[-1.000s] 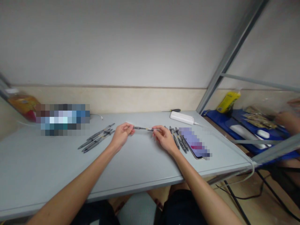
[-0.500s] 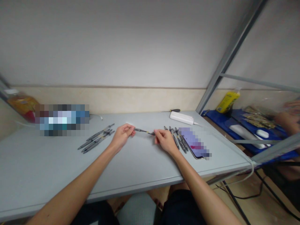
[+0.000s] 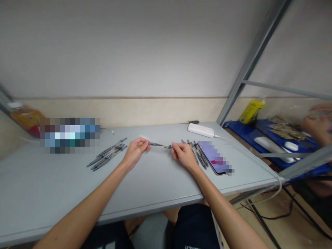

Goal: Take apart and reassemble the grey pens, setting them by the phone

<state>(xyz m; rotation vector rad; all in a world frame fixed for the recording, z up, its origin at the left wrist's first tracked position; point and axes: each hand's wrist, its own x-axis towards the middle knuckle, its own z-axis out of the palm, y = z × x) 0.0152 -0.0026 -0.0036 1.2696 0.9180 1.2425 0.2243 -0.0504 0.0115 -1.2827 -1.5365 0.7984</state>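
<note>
The left hand, just left of the middle of the frame, has its thumb and fingertips pinched on one end of a slim grey pen, while the right hand, just right of the middle, pinches the other end, its fingers drawn in close. The pen spans the gap between the two hands, lying roughly across the frame over the pale desk; it is small and soft in the view, so I can't tell whether it is one whole piece or two parts meeting near the right fingertips. I'd judge the step in hand to be working that one pen at its right-hand end, and the next move to call for a steady left pinch, the two ends in line, and a light touch from the right fingers. Out beyond the left hand, left of centre, lies a bunch of similar pens; close by the right hand a few more pens lie beside a phone. Behind these sit a white power strip and a screwdriver. At the right edge of the frame, another person's hand is raised over a blue table.
</note>
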